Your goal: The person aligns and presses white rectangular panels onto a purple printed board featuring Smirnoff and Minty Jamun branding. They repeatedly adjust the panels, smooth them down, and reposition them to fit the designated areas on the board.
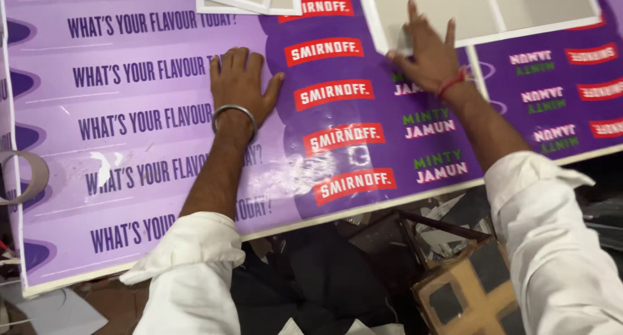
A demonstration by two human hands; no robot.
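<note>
1. Two hands press flat on a big purple printed sheet [162, 147] that fills most of the view; neither hand grips anything.
2. Left hand [239, 82] lies palm down, fingers together and pointing to 12 o'clock, thumb out toward 2 o'clock. A metal bangle [233, 114] sits on that wrist.
3. Right hand [428, 56] lies at 3 o'clock from the left one, well apart from it, fingers spread. Its fingertips [412, 13] rest on the corner of a white panel [480, 10] that overlaps the sheet at 12 o'clock. A red thread [452, 83] circles that wrist.
4. To smooth the sheet well, I judge both palms should stay flat and push with even weight, sweeping outward from the middle so no air or crease gets trapped.
5. Glare near the sheet's middle, at 5 o'clock from the left hand, hints at a glossy face, so dragging fingernails could mark it.
6. Sheet's near edge runs under both forearms; a tape roll [26, 176] sits at 9 o'clock, and a cardboard box [470, 296] lies below at 5 o'clock.
</note>
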